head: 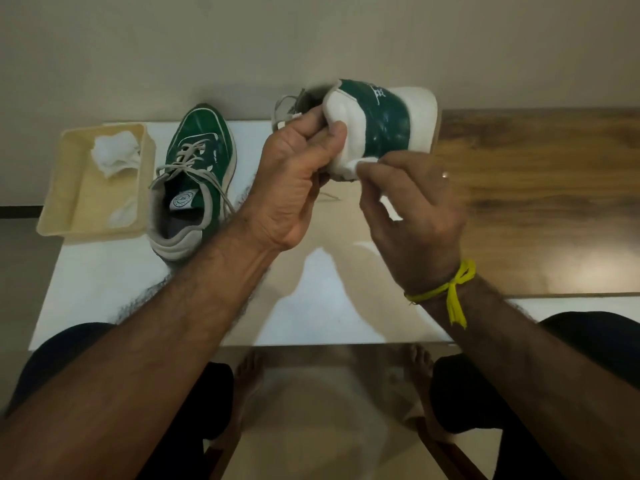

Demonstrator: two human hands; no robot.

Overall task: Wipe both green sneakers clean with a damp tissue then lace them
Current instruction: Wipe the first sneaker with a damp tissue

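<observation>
My left hand [298, 174] grips one green sneaker [381, 123] at its heel collar and holds it up above the white table [104, 289], turned on its side with the white sole to the right. My right hand [412, 216] pinches a white tissue [360, 166] against the lower white part of the heel. The other green sneaker [194, 178] stands upright on the table to the left, toe pointing away, with its grey laces loose.
A cream plastic tray [69, 188] at the table's left edge holds crumpled white tissues [116, 157]. A wooden surface [540, 202] lies to the right of the table. My knees and bare feet show below the table's near edge.
</observation>
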